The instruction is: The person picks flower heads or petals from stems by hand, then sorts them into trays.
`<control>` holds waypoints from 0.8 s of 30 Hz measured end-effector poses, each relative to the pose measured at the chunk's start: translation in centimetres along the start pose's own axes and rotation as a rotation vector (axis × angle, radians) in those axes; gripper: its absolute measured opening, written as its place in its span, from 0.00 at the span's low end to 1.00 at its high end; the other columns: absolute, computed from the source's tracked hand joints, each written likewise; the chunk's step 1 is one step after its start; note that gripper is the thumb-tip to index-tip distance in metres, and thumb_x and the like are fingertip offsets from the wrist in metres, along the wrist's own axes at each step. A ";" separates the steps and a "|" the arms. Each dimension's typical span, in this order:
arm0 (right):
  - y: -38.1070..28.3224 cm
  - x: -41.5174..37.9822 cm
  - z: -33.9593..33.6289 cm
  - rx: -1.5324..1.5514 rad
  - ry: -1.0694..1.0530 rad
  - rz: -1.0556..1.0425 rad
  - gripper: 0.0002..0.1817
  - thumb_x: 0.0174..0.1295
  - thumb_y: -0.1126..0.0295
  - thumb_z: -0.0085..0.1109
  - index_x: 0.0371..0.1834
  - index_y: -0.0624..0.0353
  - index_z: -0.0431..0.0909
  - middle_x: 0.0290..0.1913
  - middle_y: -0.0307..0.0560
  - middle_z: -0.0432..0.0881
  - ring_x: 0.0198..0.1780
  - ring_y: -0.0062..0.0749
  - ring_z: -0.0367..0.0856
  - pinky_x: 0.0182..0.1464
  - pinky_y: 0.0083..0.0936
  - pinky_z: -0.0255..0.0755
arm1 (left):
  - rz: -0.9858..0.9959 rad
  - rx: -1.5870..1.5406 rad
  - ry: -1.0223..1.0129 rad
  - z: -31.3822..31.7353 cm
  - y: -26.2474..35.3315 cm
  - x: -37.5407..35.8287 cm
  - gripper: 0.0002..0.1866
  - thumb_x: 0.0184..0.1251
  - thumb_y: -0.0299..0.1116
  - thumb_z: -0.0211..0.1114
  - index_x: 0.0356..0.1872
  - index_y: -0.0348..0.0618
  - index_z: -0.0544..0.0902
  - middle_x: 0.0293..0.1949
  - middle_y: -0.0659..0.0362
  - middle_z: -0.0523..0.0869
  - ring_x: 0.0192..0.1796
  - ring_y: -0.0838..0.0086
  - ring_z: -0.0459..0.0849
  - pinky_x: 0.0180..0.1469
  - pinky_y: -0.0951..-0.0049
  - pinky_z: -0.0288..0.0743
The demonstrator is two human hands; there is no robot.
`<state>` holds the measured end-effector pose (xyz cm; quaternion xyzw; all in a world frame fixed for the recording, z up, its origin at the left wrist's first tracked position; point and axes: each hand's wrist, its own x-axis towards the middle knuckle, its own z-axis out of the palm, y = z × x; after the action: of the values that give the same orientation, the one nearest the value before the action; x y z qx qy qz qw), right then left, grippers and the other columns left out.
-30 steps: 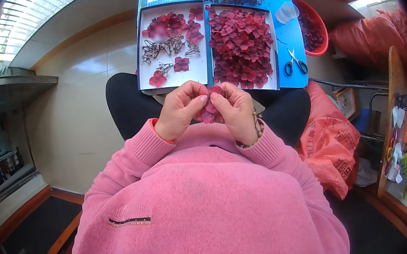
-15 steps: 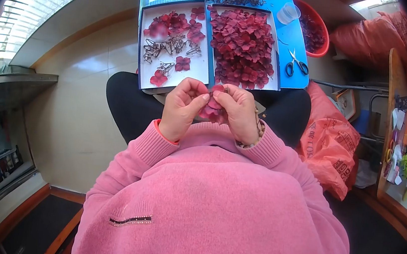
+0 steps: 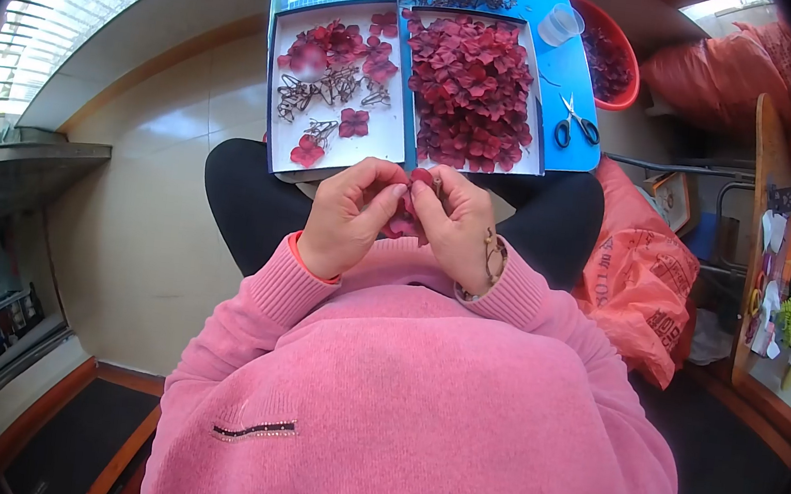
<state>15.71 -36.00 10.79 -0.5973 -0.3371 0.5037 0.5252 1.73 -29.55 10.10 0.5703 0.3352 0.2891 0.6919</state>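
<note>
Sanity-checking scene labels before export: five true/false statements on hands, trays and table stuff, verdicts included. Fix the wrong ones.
1. The left hand and right hand both hold the red petals. True.
2. The scissors lie inside the left tray. False: the scissors lie on the blue table, beside the right tray.
3. A petal heap fills most of the right tray. True.
4. The left tray holds nothing. False: the left tray holds red flowers and brown stems.
5. The clear cup is on the table, near the red basin. True.
</note>
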 end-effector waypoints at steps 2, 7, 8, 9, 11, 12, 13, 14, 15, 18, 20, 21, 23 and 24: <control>0.2 -0.2 0.0 -0.005 -0.010 0.009 0.06 0.67 0.73 0.52 0.36 0.65 0.76 0.23 0.36 0.77 0.23 0.10 0.69 0.23 0.13 0.63 | 0.028 0.036 -0.008 0.0 0.0 0.1 0.04 0.69 0.21 0.57 0.42 0.35 0.77 0.30 0.65 0.80 0.29 0.88 0.75 0.30 0.87 0.69; 0.3 -0.1 0.1 0.130 -0.040 0.056 0.07 0.69 0.72 0.50 0.35 0.64 0.74 0.24 0.35 0.76 0.23 0.12 0.71 0.23 0.13 0.65 | 0.074 0.155 -0.008 -0.2 -0.2 0.3 0.03 0.69 0.21 0.56 0.40 0.34 0.76 0.30 0.64 0.80 0.29 0.87 0.74 0.31 0.84 0.70; 0.6 -0.1 0.1 0.184 -0.054 0.089 0.08 0.70 0.71 0.49 0.35 0.64 0.74 0.25 0.35 0.76 0.23 0.12 0.72 0.23 0.13 0.65 | 0.167 0.258 -0.013 -0.3 -0.5 0.5 0.03 0.68 0.20 0.55 0.40 0.34 0.75 0.29 0.62 0.79 0.29 0.85 0.75 0.31 0.83 0.70; 0.8 0.0 0.1 0.238 -0.066 0.123 0.08 0.70 0.71 0.49 0.35 0.63 0.73 0.25 0.35 0.76 0.23 0.13 0.73 0.23 0.13 0.65 | 0.259 0.361 -0.020 -0.4 -0.8 0.6 0.04 0.67 0.19 0.55 0.41 0.34 0.75 0.29 0.61 0.79 0.28 0.82 0.76 0.32 0.81 0.71; 1.0 0.1 0.0 0.273 -0.084 0.128 0.08 0.71 0.70 0.47 0.36 0.63 0.72 0.26 0.37 0.76 0.24 0.15 0.75 0.25 0.14 0.69 | 0.401 0.525 -0.033 -0.3 -0.8 0.7 0.05 0.65 0.17 0.55 0.41 0.33 0.75 0.29 0.57 0.78 0.28 0.76 0.77 0.32 0.78 0.72; 1.0 0.1 0.0 0.291 -0.094 0.129 0.09 0.72 0.70 0.47 0.36 0.63 0.71 0.27 0.38 0.76 0.25 0.16 0.76 0.26 0.14 0.70 | 0.454 0.590 -0.038 -0.1 -0.2 0.7 0.06 0.64 0.16 0.55 0.41 0.33 0.75 0.29 0.55 0.78 0.27 0.73 0.77 0.32 0.76 0.72; 0.9 0.1 0.0 0.306 -0.095 0.134 0.09 0.72 0.70 0.46 0.37 0.63 0.71 0.28 0.38 0.76 0.25 0.17 0.76 0.27 0.15 0.72 | 0.507 0.656 -0.042 -0.1 0.2 0.7 0.07 0.63 0.15 0.55 0.41 0.33 0.75 0.29 0.53 0.77 0.27 0.69 0.78 0.32 0.75 0.72; 0.6 0.1 0.1 0.323 -0.098 0.139 0.08 0.72 0.70 0.46 0.37 0.64 0.71 0.28 0.39 0.76 0.26 0.18 0.77 0.28 0.15 0.74 | 0.505 0.648 -0.045 -0.1 0.2 0.7 0.07 0.63 0.15 0.55 0.40 0.33 0.75 0.29 0.53 0.77 0.27 0.67 0.78 0.32 0.75 0.72; 0.3 0.1 0.1 0.338 -0.101 0.143 0.08 0.72 0.70 0.46 0.38 0.64 0.71 0.29 0.39 0.76 0.27 0.19 0.78 0.29 0.16 0.75 | 0.504 0.639 -0.048 -0.2 0.3 0.7 0.07 0.62 0.14 0.56 0.40 0.33 0.75 0.29 0.52 0.76 0.27 0.66 0.78 0.32 0.74 0.72; -0.3 0.0 -0.1 0.443 -0.135 0.163 0.08 0.72 0.72 0.46 0.38 0.65 0.71 0.28 0.40 0.76 0.28 0.20 0.78 0.31 0.19 0.78 | 0.547 0.622 -0.017 -0.2 0.3 0.6 0.07 0.62 0.14 0.56 0.39 0.33 0.75 0.31 0.52 0.77 0.28 0.67 0.78 0.32 0.75 0.72; -0.5 -0.1 0.0 0.419 -0.139 0.093 0.07 0.71 0.72 0.47 0.39 0.65 0.72 0.28 0.40 0.76 0.27 0.19 0.77 0.31 0.18 0.77 | 0.563 0.565 0.009 -0.2 0.0 0.5 0.07 0.62 0.14 0.57 0.40 0.34 0.75 0.31 0.52 0.77 0.28 0.66 0.78 0.32 0.74 0.72; -0.6 -0.2 0.0 0.408 -0.140 0.058 0.07 0.71 0.72 0.47 0.39 0.65 0.72 0.28 0.40 0.76 0.27 0.19 0.77 0.31 0.18 0.77 | 0.558 0.512 0.019 0.0 -0.3 0.4 0.07 0.61 0.15 0.57 0.40 0.34 0.75 0.30 0.52 0.76 0.28 0.64 0.78 0.31 0.73 0.72; -0.7 -0.3 -0.1 0.400 -0.151 0.025 0.07 0.71 0.73 0.48 0.38 0.65 0.73 0.28 0.40 0.76 0.27 0.18 0.76 0.30 0.17 0.77 | 0.546 0.435 0.034 0.1 -0.3 0.2 0.07 0.62 0.15 0.57 0.40 0.34 0.74 0.30 0.52 0.77 0.29 0.65 0.79 0.31 0.73 0.72; -0.7 -0.4 -0.1 0.397 -0.155 0.011 0.07 0.70 0.73 0.48 0.38 0.65 0.73 0.27 0.40 0.76 0.27 0.17 0.76 0.30 0.17 0.76 | 0.538 0.409 0.040 0.2 -0.3 0.1 0.07 0.63 0.16 0.57 0.40 0.34 0.74 0.31 0.53 0.77 0.29 0.68 0.79 0.31 0.75 0.73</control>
<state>15.83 -36.26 11.57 -0.4433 -0.2677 0.6076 0.6022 1.93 -29.67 9.82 0.7596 0.2373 0.3992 0.4554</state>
